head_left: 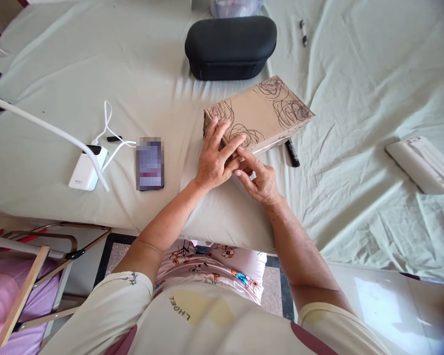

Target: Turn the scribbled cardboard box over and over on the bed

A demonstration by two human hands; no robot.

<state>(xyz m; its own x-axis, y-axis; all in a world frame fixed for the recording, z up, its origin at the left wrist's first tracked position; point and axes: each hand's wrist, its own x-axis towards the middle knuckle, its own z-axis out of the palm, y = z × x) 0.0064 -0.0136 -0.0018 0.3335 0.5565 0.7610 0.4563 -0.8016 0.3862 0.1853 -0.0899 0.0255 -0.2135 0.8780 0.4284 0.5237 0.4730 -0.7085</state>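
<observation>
A box wrapped in brown paper with scribbled circle patterns [261, 112] lies on the sheet-covered table [151, 74]. My left hand [214, 160] rests flat on its near left corner, fingers spread and pressing the paper down. My right hand [257, 178] is beside it at the box's near edge, its fingers pinched together on the paper fold or a bit of tape; what they hold is too small to make out. A black marker [292, 153] lies against the box's near right side.
A black hard case [230, 47] sits behind the box. A phone [150, 163], a white power bank [87, 168] with cable and a white lamp arm [44, 128] lie left. A white flat object [422, 165] is at right, another marker [303, 32] at back.
</observation>
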